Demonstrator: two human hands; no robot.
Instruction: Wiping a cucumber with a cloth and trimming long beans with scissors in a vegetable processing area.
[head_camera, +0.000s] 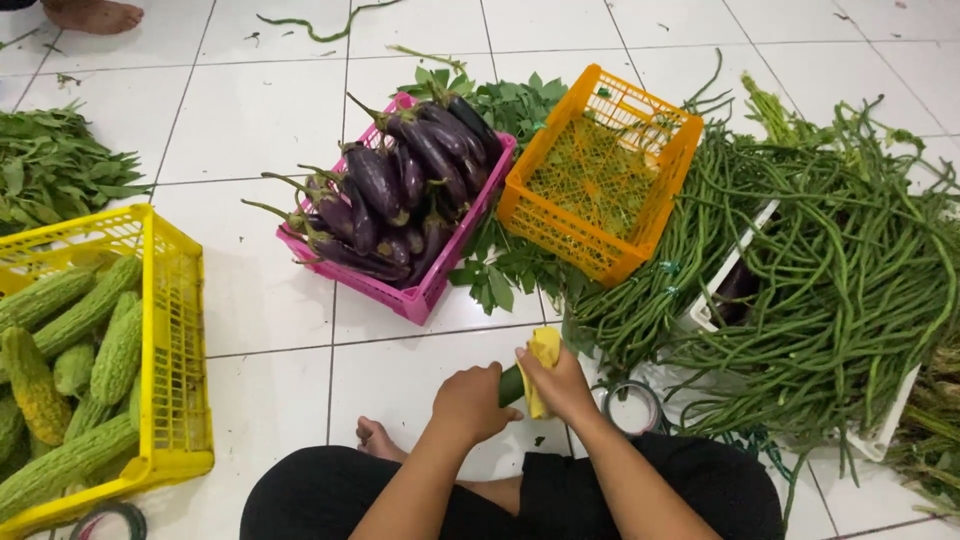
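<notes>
I see a green cucumber (511, 384) bridged between the hands: left hand (470, 402) wrapped round one end, right hand (556, 384) pressing a yellow cloth (544, 352) over the other. A slick skin could slip it out onto my foot (378, 438) just below. Tape roll (632, 408) crowds the right wrist, long beans (830, 270) spill beyond it; ahead-left of the left hand, bare tiles (270, 300) before the pink crate (420, 298).
</notes>
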